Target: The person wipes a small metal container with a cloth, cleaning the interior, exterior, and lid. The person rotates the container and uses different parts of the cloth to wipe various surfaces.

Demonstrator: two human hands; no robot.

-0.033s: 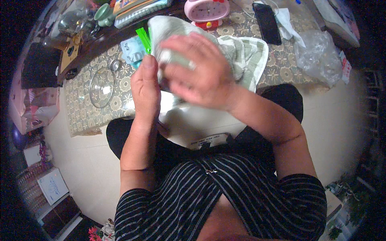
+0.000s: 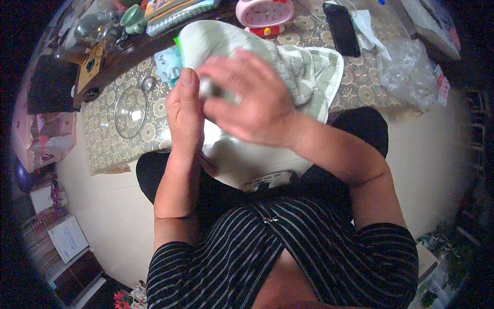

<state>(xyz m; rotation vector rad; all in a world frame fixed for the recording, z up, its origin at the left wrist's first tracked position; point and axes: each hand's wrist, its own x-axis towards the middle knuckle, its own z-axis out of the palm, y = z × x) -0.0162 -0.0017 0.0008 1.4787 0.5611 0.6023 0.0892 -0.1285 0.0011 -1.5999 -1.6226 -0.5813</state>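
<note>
A white and pale green towel (image 2: 221, 38) is bunched on the table beyond my hands, its striped end (image 2: 327, 69) spread to the right. My left hand (image 2: 185, 105) is raised at the towel's near left edge, thumb up, its other fingers mostly hidden. Against its thumb side shows a small blurred thing, white and dark (image 2: 211, 88), which I cannot make out. My right hand (image 2: 254, 100) is beside it, over the towel's near part, palm toward the left hand, fingers smeared by motion. A bright green bit (image 2: 177, 41) peeks out at the towel's left edge.
The patterned tablecloth (image 2: 100, 129) bears a clear round lid (image 2: 130, 112), a light blue packet (image 2: 168, 64), a pink alarm clock (image 2: 265, 14), a black phone (image 2: 341, 30) and a crumpled clear plastic bag (image 2: 409, 72). Below my hands, a pale container (image 2: 257, 157) sits between my knees.
The towel's far left part has shifted left and now covers most of the bright green strip. My right hand has moved slightly down and left, and the small white and dark thing shows more.
</note>
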